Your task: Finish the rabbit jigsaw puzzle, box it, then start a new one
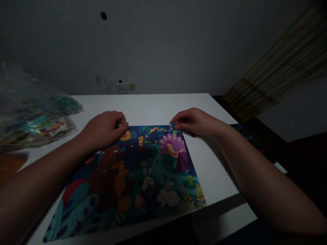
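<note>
A colourful jigsaw puzzle (pixel 150 170) with animals lies flat on the white table, showing a bear, rabbits and a purple peacock. At its far right corner my right hand (pixel 196 120) pinches a small blue puzzle piece (pixel 174 126); a thin pale gap shows along the piece's left side. My left hand (pixel 107 127) rests with curled fingers over the puzzle's far left corner. Whether anything is inside those fingers is hidden. My left forearm covers part of the puzzle's left edge.
Clear plastic bags (pixel 38 112) with colourful contents stand on the left of the white table (pixel 153 107). An orange thing (pixel 11 166) is at the lower left. Dark objects (pixel 251 136) lie at the right edge. Behind are a wall with sockets (pixel 125 86) and a curtain (pixel 270 78).
</note>
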Demonstrator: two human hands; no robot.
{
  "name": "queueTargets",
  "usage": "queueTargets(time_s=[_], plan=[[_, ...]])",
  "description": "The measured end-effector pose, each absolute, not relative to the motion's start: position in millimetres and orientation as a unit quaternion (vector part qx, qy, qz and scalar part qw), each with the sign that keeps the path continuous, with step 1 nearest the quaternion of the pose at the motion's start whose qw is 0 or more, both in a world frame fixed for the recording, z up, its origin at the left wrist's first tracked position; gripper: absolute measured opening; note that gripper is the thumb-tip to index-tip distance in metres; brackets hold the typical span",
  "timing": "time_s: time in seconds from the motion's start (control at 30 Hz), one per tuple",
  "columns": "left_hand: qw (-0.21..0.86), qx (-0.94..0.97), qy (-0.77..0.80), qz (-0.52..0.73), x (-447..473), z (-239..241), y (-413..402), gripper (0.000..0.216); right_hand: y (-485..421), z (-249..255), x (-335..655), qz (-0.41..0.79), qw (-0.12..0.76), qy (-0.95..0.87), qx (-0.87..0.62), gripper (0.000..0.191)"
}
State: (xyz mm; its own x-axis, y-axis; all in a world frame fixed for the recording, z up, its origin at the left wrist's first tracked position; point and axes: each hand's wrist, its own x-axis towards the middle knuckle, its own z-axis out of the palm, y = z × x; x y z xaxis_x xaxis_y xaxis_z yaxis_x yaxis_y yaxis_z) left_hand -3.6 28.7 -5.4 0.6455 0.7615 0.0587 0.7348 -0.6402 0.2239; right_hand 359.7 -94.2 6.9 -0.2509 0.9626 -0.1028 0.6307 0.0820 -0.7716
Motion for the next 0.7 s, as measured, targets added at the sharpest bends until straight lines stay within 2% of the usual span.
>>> queueTargets(time_s=[0.17,0.4,0.53,0.7], plan=[[0.098,0.902,0.413,0.076,-4.4,-5.3,28.8,0.033,-93.9,9.2,355.9,0.324,0.224,-0.719,-0.573,0.026],[0.111,0.9,0.411,0.091,-5.7,-7.2,29.4,0.03,-94.4,11.1,354.7,0.317,0.211,-0.72,-0.58,0.03],[0.113,0.901,0.407,0.098,-5.2,-8.9,30.1,0.03,-91.0,10.2,358.8,0.239,0.22,-0.768,-0.551,0.024],[0.116,0.9,0.406,0.108,-5.1,-9.8,30.7,0.03,-89.4,13.3,360.1,0.171,0.185,-0.777,-0.577,0.032]])
